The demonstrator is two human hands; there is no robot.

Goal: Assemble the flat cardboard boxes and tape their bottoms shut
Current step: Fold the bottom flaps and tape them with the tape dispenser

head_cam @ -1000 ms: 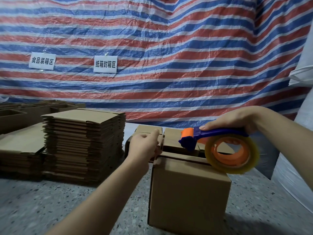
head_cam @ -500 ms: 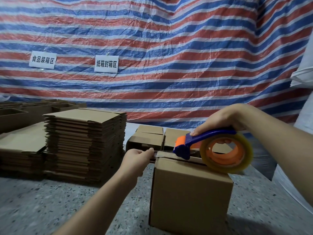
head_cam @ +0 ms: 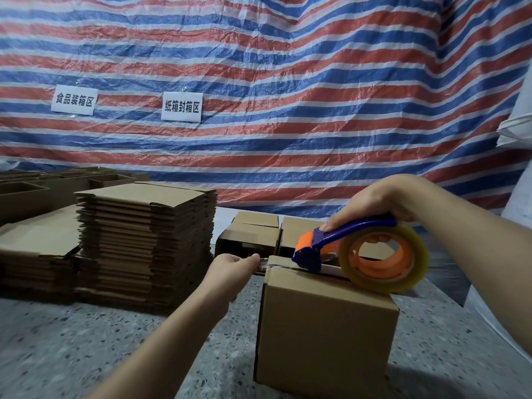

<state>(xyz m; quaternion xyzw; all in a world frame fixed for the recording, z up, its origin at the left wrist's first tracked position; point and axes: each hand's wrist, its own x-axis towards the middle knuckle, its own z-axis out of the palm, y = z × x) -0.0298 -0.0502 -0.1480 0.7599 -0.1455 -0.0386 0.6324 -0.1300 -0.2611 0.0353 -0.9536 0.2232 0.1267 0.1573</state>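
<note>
One folded-up box (head_cam: 325, 335) is standing on the speckled floor (head_cam: 86, 355) directly before the person, its closed flaps facing up for sealing. The right hand (head_cam: 383, 200) is gripping the handle of the tape dispenser (head_cam: 354, 251), fingers curled round it, and is setting the blue head on the flap seam near the box's left edge. The left hand (head_cam: 230, 267) is pinching the free end of the clear tape (head_cam: 266, 265) just beyond that edge, holding it taut. Taping of this box is judged to be only starting: no strip is showing along the seam behind the dispenser.

Two erected boxes (head_cam: 250, 237) are sitting just behind it (whether their bottoms are taped cannot be told). More open boxes are showing at far left. A tall stack of flat cartons (head_cam: 144, 243) is waiting at left, with a lower pile beside it, so most of the work appears to be outstanding.
</note>
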